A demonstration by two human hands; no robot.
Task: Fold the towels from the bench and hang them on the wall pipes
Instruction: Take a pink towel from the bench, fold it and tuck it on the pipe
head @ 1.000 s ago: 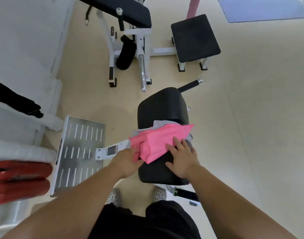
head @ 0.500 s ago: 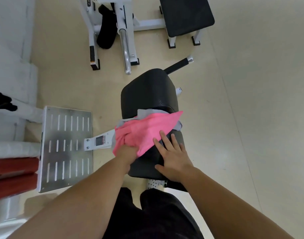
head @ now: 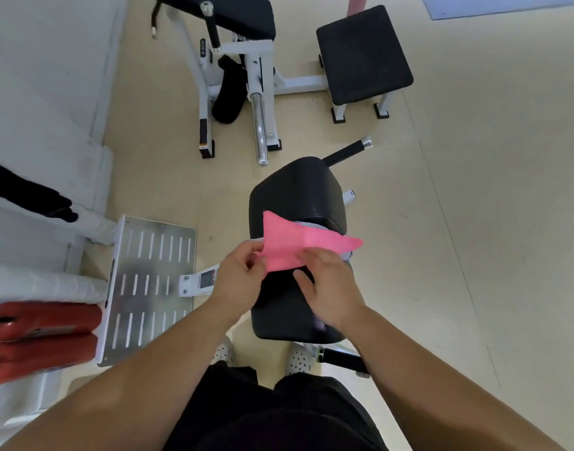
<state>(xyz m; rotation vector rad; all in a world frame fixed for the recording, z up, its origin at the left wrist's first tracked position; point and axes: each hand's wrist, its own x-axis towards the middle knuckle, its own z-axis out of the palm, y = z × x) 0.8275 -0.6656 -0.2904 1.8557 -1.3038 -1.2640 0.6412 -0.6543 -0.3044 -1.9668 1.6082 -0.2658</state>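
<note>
Mostly the cloth is hard to read. The pink towel (head: 298, 247) is lifted off the black bench pad (head: 295, 190) and pulled into a stretched, pointed shape, one corner up toward the pad's middle and one out to the right. How many layers it has cannot be told. Under it lies a grey towel (head: 306, 224), of which only thin slivers show above and to the right of the pink one; the rest is covered. Both hands are softened by motion blur, so the fingertips are unclear. Forearms run out of the bottom edge. White perforated shoes (head: 222, 351) peek out below the dark shorts.

Left hand (head: 238, 276): raised just left of the bench pad, fingers curled, pinching the towel's left end between thumb and fingers.

Right hand (head: 328, 288): over the near half of the pad, back of the hand up, fingers bent over the towel's lower edge and gripping it, thumb spread out beneath. Its wrist hides part of the pad.

Left of the bench, a slotted metal footplate (head: 149, 288); beside that, two red rollers (head: 35, 336), cut off by the frame. Farther off stands a square black seat (head: 363, 53).
</note>
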